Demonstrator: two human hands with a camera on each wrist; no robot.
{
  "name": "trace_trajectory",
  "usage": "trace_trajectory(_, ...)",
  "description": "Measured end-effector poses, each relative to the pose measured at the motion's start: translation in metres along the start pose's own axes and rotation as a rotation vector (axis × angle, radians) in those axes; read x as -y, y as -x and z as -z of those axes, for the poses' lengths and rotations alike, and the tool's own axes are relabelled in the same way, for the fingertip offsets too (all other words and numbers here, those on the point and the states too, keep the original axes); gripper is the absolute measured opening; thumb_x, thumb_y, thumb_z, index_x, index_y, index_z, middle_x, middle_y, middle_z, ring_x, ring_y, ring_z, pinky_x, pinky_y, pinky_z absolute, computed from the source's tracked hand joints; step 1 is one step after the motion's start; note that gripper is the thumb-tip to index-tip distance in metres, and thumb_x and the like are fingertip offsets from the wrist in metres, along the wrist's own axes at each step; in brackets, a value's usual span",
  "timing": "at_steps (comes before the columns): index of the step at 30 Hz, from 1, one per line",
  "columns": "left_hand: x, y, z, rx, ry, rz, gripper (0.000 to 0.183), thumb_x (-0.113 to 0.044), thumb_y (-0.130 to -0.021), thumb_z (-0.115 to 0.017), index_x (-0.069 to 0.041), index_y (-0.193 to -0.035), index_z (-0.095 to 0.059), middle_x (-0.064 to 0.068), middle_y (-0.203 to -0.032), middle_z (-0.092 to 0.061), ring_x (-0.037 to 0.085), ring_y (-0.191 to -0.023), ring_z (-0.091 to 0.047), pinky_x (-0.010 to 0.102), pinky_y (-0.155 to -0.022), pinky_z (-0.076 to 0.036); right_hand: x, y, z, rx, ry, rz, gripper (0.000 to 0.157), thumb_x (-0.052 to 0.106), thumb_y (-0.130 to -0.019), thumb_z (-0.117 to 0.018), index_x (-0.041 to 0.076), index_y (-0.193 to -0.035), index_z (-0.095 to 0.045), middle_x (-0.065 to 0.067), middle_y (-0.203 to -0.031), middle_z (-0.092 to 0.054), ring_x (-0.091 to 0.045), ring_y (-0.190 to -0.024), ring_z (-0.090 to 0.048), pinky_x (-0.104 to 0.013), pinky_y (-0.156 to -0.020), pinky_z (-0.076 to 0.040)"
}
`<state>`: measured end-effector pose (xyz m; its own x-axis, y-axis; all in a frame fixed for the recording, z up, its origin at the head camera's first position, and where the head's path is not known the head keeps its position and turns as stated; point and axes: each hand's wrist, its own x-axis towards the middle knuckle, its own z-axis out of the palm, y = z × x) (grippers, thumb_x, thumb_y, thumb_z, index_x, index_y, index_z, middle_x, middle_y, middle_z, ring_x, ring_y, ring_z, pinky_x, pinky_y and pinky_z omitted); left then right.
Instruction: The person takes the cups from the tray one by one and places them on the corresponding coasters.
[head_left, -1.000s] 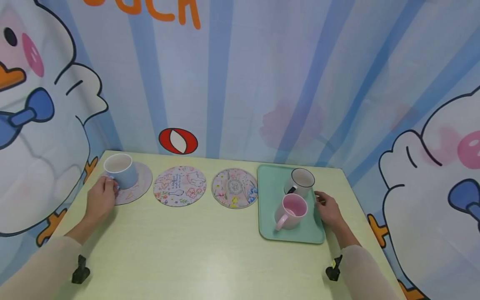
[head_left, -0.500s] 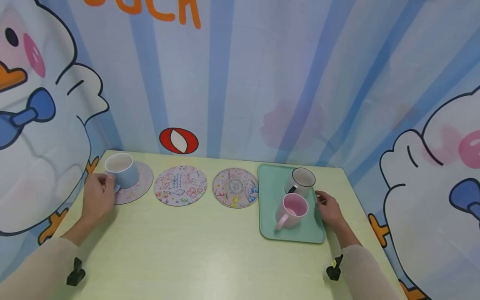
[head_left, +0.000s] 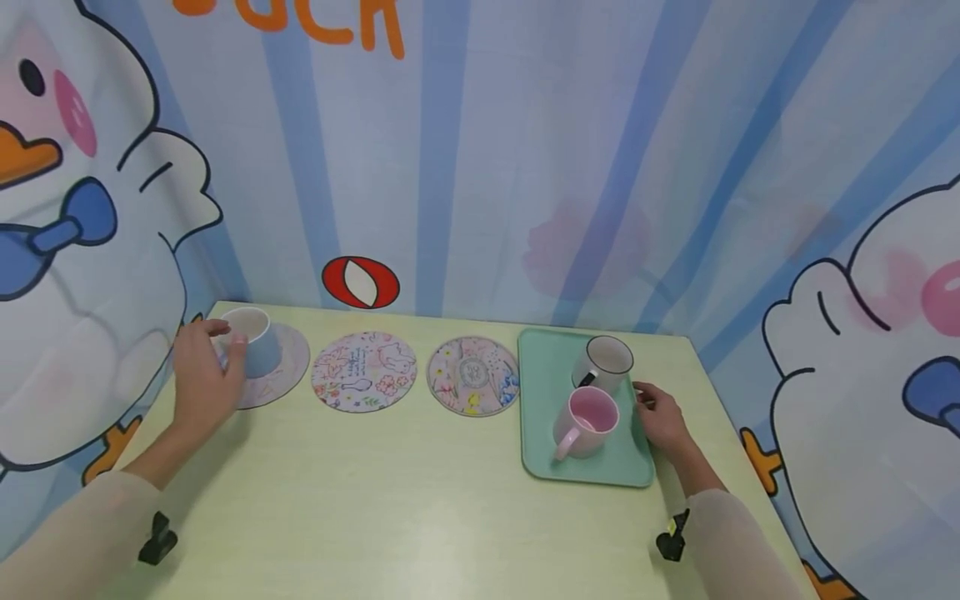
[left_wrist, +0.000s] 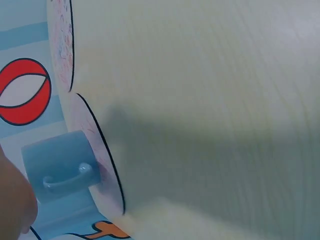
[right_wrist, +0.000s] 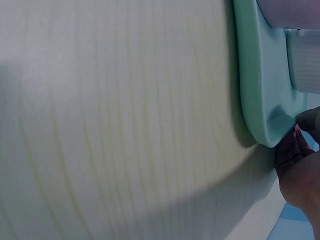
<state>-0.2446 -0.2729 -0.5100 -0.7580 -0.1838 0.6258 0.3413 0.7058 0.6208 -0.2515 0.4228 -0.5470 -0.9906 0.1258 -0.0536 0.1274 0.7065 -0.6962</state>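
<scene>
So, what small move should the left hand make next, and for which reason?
Probably draw the left hand back from the blue mug: it stands upright on the leftmost mat, with no fingers on its handle. The pink mug and white mug stand on the green tray, while the middle mat and right mat hold no mug.

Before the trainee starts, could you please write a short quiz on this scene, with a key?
1. How many mugs stand on the tray?

2. True or false: the left hand grips the blue mug by its handle.

3. Which of these does the right hand touch?
A. The pink mug
B. The tray
C. The white mug

Key:
1. Two.
2. False; in the left wrist view, no finger is on the handle.
3. B.
</scene>
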Motion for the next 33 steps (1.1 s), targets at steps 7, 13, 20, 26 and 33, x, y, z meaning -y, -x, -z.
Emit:
trace_trajectory(7,-0.018,-0.001,-0.012,0.071,-0.014,-0.164,0.044,-0.024,-0.102,-0.059,0.011,-0.128,-0.054,0.028,-0.126,-0.056,0.049,-0.121,-0.047,0.064,-0.103,-0.032,-0.003,0.002,0.001,0.005,0.013,0.009,0.046,0.002,-0.105,-0.048,-0.008,-0.149,-0.049,-0.031,-0.127,-0.059,-0.045,-0.118,-0.058,-0.051,-0.097,-0.048)
trace_trajectory(13,-0.036,0.002,-0.021,0.177,-0.04,-0.151,0.046,-0.025,-0.102,-0.062,0.007,-0.134,-0.054,0.027,-0.135,-0.055,0.046,-0.131,-0.046,0.066,-0.108,-0.034,-0.005,0.001,0.0,0.015,0.022,0.027,0.046,0.002,-0.104,-0.048,-0.01,-0.149,-0.049,-0.031,-0.125,-0.06,-0.044,-0.116,-0.059,-0.049,-0.095,-0.049)
trace_trajectory(20,-0.051,0.001,-0.039,0.294,-0.06,-0.107,0.055,-0.032,-0.106,-0.059,0.003,-0.147,-0.046,0.024,-0.148,-0.047,0.043,-0.139,-0.043,0.066,-0.113,-0.036,-0.001,-0.001,0.001,0.051,0.03,0.023,0.046,0.001,-0.104,-0.048,-0.01,-0.149,-0.047,-0.032,-0.126,-0.059,-0.045,-0.118,-0.058,-0.052,-0.098,-0.049)
trace_trajectory(26,-0.069,0.004,-0.053,0.362,0.003,-0.118,0.058,-0.031,-0.107,-0.057,0.002,-0.152,-0.042,0.024,-0.152,-0.046,0.044,-0.14,-0.043,0.066,-0.114,-0.036,0.003,-0.005,0.007,0.078,0.061,0.017,0.05,0.001,-0.102,-0.048,-0.012,-0.149,-0.046,-0.031,-0.125,-0.059,-0.043,-0.113,-0.059,-0.044,-0.089,-0.051)
trace_trajectory(33,-0.092,0.007,-0.066,0.431,0.082,-0.074,0.057,-0.032,-0.11,-0.055,-0.002,-0.156,-0.039,0.019,-0.156,-0.043,0.039,-0.145,-0.041,0.065,-0.117,-0.035,0.006,-0.012,0.01,0.047,0.118,0.045,0.047,0.005,-0.104,-0.05,-0.013,-0.147,-0.048,-0.032,-0.123,-0.061,-0.043,-0.11,-0.061,-0.044,-0.086,-0.052)
